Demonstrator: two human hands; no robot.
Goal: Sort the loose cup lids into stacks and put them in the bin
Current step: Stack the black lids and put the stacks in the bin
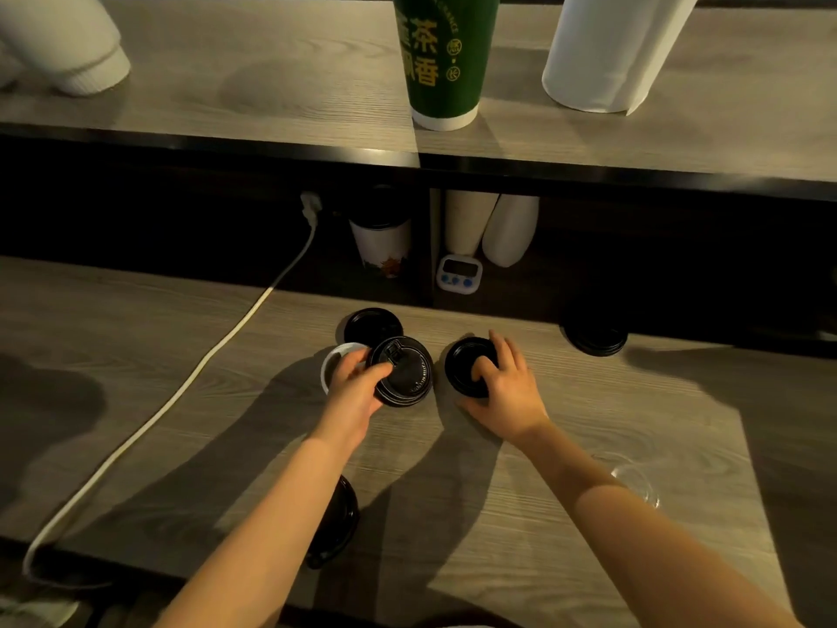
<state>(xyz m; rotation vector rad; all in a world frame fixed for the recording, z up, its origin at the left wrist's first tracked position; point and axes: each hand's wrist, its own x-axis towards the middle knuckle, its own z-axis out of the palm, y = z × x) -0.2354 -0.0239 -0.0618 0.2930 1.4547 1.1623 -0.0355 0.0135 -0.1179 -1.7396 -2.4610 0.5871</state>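
Note:
My left hand [355,386] grips a small stack of black lids [407,376] tilted above the wooden counter. A white lid [333,358] lies partly under that hand, and a black lid [371,326] lies flat just behind. My right hand [509,385] has its fingers curled over another black lid [464,362] on the counter. A black lid stack [595,342] sits at the back right near the shelf shadow. Another black lid stack [339,521] lies under my left forearm. A clear lid [634,475] lies beside my right forearm. No bin is in view.
A white cable [181,392] crosses the counter at left. Under the upper shelf stand a lidded cup [382,244], white cups [466,224] and a small timer [459,274]. On the shelf stand a green cup [441,56], white cups [68,43] and a paper roll [607,47].

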